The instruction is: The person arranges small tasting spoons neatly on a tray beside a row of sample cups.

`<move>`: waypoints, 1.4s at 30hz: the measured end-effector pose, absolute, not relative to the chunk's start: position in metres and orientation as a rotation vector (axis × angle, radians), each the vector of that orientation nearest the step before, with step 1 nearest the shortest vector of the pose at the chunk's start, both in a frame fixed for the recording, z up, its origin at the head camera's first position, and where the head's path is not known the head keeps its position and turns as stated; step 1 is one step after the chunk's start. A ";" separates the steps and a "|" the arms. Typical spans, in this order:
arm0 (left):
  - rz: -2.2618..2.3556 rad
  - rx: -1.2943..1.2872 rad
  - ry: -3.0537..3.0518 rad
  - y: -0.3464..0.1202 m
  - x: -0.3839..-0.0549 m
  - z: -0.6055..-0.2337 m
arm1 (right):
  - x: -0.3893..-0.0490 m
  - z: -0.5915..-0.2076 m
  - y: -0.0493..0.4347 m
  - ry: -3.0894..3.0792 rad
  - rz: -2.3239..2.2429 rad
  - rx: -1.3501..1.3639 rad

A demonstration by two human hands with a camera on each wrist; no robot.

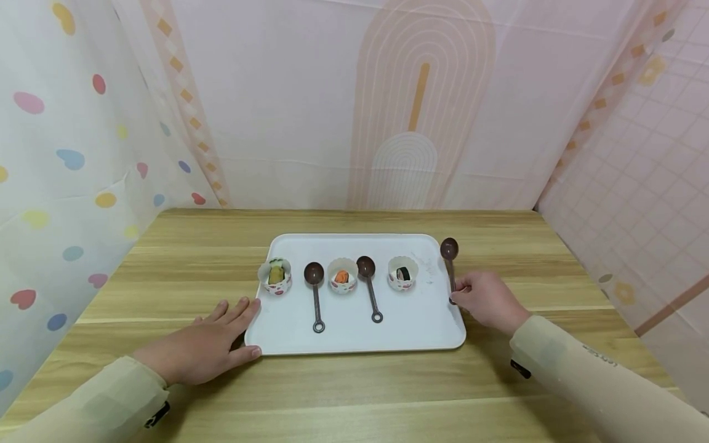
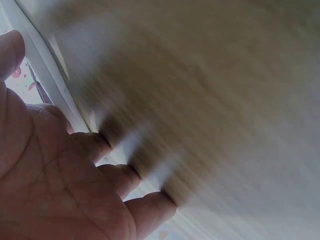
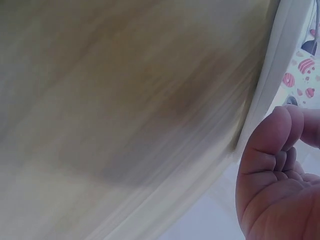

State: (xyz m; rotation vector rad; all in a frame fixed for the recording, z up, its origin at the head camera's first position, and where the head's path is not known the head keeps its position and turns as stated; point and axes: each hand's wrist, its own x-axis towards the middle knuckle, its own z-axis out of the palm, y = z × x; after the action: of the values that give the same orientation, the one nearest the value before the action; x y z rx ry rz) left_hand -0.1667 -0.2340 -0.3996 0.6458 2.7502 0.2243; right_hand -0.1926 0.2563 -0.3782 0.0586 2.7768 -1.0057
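My right hand (image 1: 487, 298) pinches a dark brown measuring spoon (image 1: 449, 250) by the end of its handle, over the right edge of a white tray (image 1: 354, 337). Thumb and fingertip meet in the right wrist view, close to the tray's side. My left hand (image 1: 202, 347) has its fingers spread, with fingertips and thumb at the tray's left edge. Two more brown spoons, a left one (image 1: 314, 273) and a middle one (image 1: 366, 266), lie on the tray, ring ends toward me.
Among the spoons stand three patterned paper cups: the left (image 1: 276, 287) with a green-and-yellow piece, the middle (image 1: 343, 288) with an orange-topped piece, the right (image 1: 402, 282) with a dark-wrapped roll. Below is a wooden table (image 1: 354, 394); patterned curtains (image 1: 288, 92) hang around it.
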 end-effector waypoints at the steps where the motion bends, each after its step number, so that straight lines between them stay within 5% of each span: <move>1: 0.225 0.643 2.748 -0.234 -0.167 -0.399 | -0.192 -0.378 0.255 2.774 -1.005 0.058; 42: 0.227 0.634 2.750 -0.233 -0.166 -0.398 | -0.184 -0.386 0.227 2.765 -0.897 0.000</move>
State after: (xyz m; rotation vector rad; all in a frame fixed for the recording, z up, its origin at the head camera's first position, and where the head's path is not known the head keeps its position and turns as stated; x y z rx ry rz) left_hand -0.1655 -0.2331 -0.3978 0.6341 2.7496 0.2268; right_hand -0.1835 0.2269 -0.3861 0.0002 2.7654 -0.8965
